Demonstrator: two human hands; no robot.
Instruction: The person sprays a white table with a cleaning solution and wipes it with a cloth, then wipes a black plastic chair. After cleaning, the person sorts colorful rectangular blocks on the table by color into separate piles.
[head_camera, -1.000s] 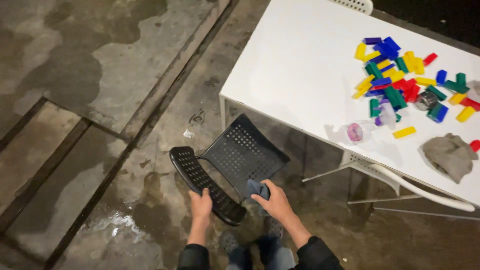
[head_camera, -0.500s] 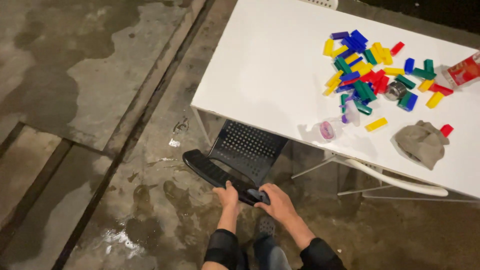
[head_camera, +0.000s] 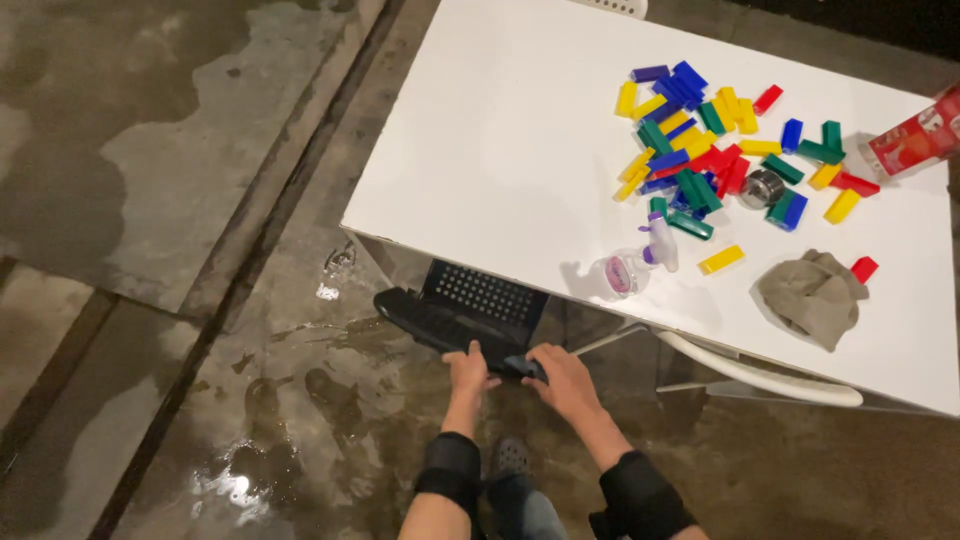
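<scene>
Both hands rest on the backrest of the black perforated chair (head_camera: 470, 305): the left hand (head_camera: 467, 365) closes over its top rail, the right hand (head_camera: 562, 377) pins a small dark cloth (head_camera: 525, 367) against it. The rail runs up-left from the hands; the seat sits half under the white bench (head_camera: 480, 150) edge, wet floor (head_camera: 200, 400) open to the left.

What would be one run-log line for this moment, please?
left hand: on backrest of black chair | right hand: grips backrest, blue cloth under it | chair: seat partly under white table
</scene>
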